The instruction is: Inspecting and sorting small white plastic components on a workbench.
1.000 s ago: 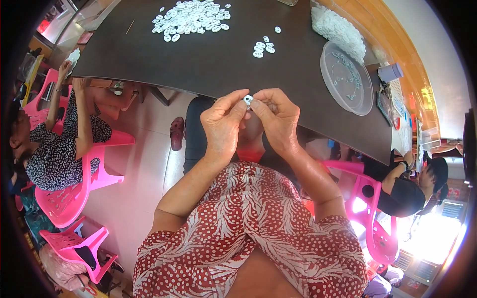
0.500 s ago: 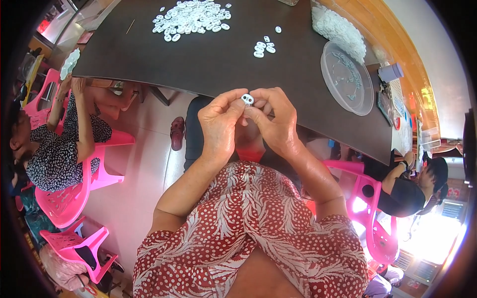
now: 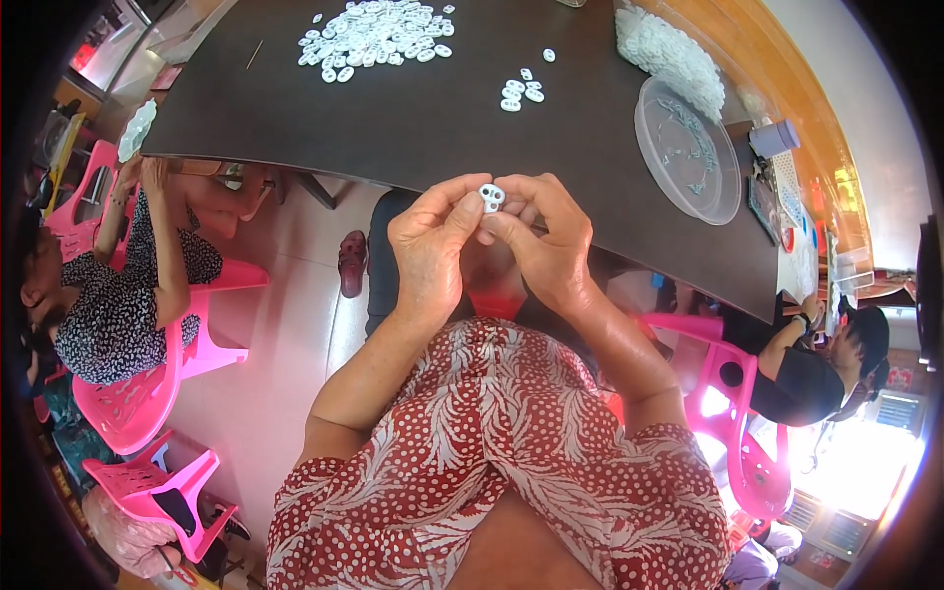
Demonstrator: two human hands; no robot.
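A small white plastic piece with dark holes [image 3: 491, 196] is pinched between the fingertips of both hands, just off the table's near edge. My left hand [image 3: 433, 236] grips it from the left with thumb and forefinger. From the right, my right hand [image 3: 548, 234] closes its thumb and fingers on its lower side. The fingers cover part of the piece. Beyond the hands, several similar white oval pieces [image 3: 513, 96] lie in a small group. Farther left on the table is a large pile of them [image 3: 379, 37].
On the dark table [image 3: 393, 128] at right stands a shallow translucent round tray [image 3: 726, 167] holding small blue-green pieces. Behind it lies a heap of white pieces [image 3: 669, 54]. A purple cup [image 3: 775, 139] is near. Co-workers sit left and right among pink chairs [image 3: 133, 398].
The white piece has tilted a little in my fingers, and more of its lower part shows. Both hands stay in nearly the same place.
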